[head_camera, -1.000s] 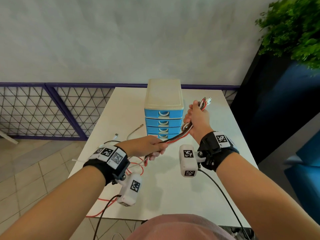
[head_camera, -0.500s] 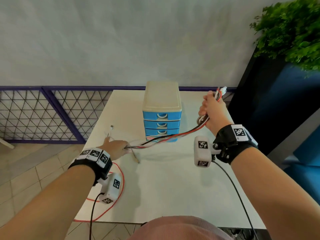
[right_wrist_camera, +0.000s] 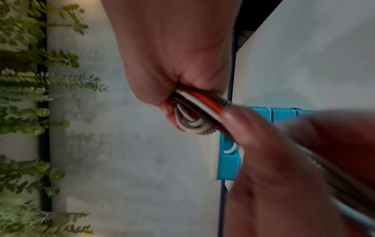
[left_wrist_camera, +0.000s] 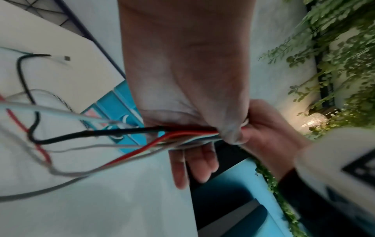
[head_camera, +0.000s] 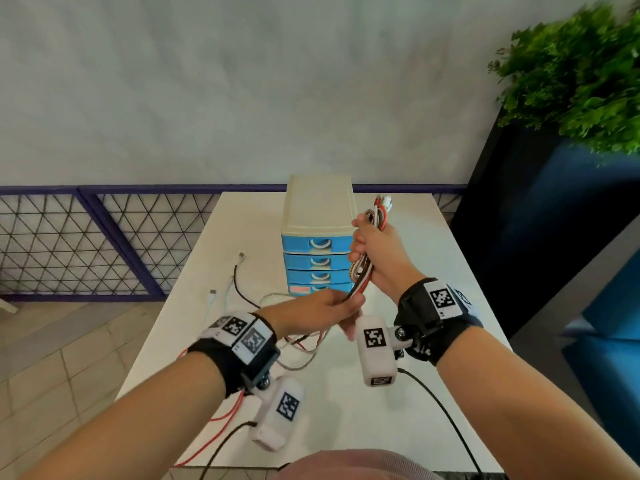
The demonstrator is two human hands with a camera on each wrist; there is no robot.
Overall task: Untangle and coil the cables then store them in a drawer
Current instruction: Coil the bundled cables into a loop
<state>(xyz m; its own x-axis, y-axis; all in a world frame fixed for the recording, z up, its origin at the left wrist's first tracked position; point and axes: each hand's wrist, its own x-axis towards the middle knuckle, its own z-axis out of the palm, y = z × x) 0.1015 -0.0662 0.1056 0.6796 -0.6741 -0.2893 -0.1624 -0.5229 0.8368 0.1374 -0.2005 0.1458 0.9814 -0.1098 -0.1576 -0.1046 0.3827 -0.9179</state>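
A bundle of red, black, white and braided cables is folded into loops inside my right hand, which grips it upright in front of the drawer unit; plug ends stick out above the fist. In the right wrist view the looped cables show under the curled fingers. My left hand pinches the same strands just below the right hand. The left wrist view shows the strands running from thumb and fingers down to the table. Loose cable tails trail over the white table to the left.
The small unit has several blue drawers, all closed, with a beige top. A purple railing with mesh runs behind the table. A green plant stands on a dark planter at the right. Red cable hangs over the table's front left edge.
My left hand, stretched out left along the cables half a second ago, has come back to just under my right hand. The right hand has moved left, nearer the drawers.
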